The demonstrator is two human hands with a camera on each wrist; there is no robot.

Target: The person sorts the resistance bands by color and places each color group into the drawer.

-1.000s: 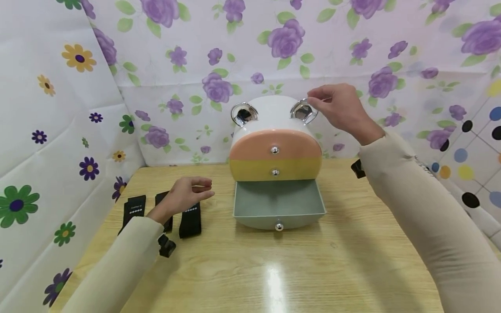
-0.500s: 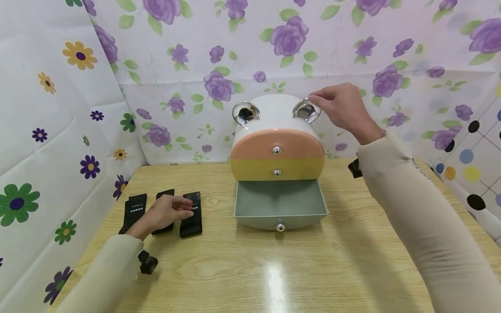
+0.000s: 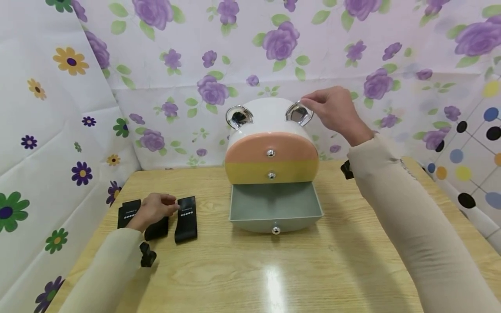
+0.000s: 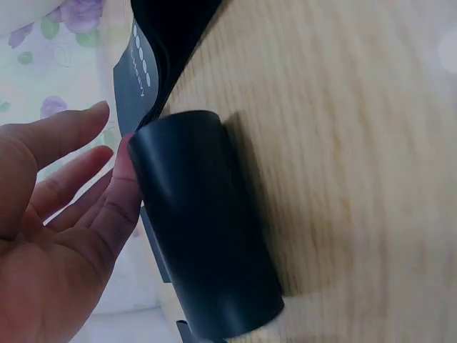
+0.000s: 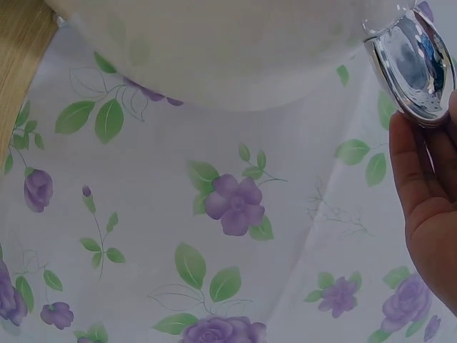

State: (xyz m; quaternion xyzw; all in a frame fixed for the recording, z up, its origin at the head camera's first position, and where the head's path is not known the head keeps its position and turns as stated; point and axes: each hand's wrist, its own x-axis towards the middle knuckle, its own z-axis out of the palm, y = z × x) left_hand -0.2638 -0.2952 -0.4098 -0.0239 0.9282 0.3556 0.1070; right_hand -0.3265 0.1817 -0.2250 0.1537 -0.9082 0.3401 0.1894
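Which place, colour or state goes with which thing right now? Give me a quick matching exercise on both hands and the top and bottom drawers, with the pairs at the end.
Column one:
1. left hand
2. right hand
3. top drawer
4. bottom drawer

Column two:
A. pulled out
B. at a silver eye
C. orange
D. by the black items

Pairs: 1-D, 2-B, 3-C, 4-A

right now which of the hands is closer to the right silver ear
Right: the right hand holds the silver ear by its rim; the left hand is lower left, by black bands.
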